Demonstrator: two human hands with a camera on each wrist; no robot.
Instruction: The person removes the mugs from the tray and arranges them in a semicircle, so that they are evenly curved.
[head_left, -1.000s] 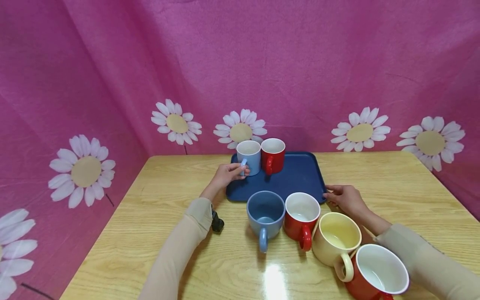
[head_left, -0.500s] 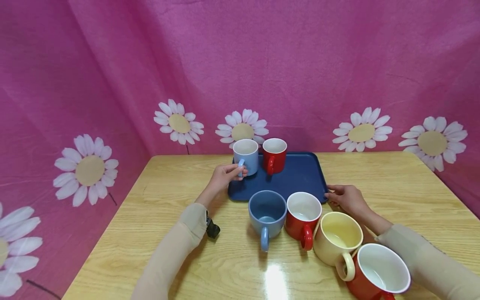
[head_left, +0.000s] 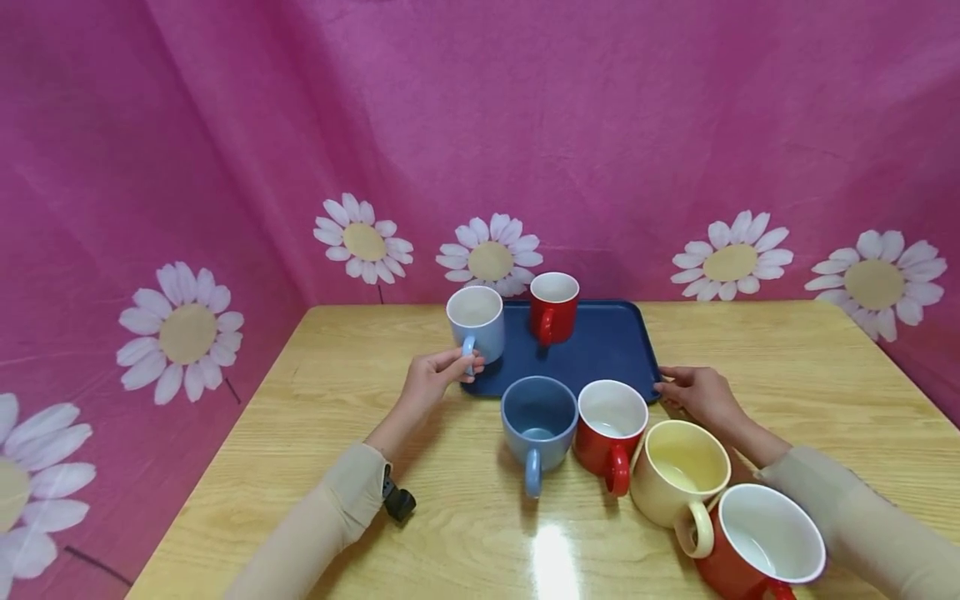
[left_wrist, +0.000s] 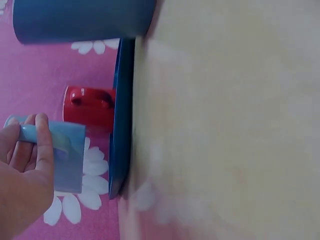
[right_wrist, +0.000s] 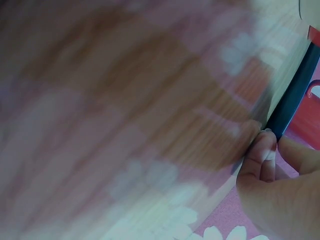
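Observation:
My left hand (head_left: pixel 431 385) pinches the handle of a light blue mug (head_left: pixel 489 335) with a white inside. The mug is upright over the left end of the dark blue tray (head_left: pixel 603 350); in the left wrist view a gap shows between the base of the light blue mug (left_wrist: pixel 70 172) and the tray (left_wrist: pixel 121 150). A red mug (head_left: pixel 564 323) stands on the tray, its handle towards me. At the tray's front right corner, my right hand (head_left: pixel 703 396) grips the rim between thumb and fingers, as the tray edge (right_wrist: pixel 295 95) in the right wrist view confirms.
In front of the tray stand a grey-blue mug (head_left: pixel 553 446), a red mug (head_left: pixel 596 448), a yellow mug (head_left: pixel 654 492) and another red mug (head_left: pixel 723 554), running towards the near right. A pink flowered curtain (head_left: pixel 600 125) hangs behind the wooden table (head_left: pixel 300 433).
The light blue mug, in my left hand, has moved left and nearer to me, away from the red mug on the tray. My right hand has stayed at the tray corner.

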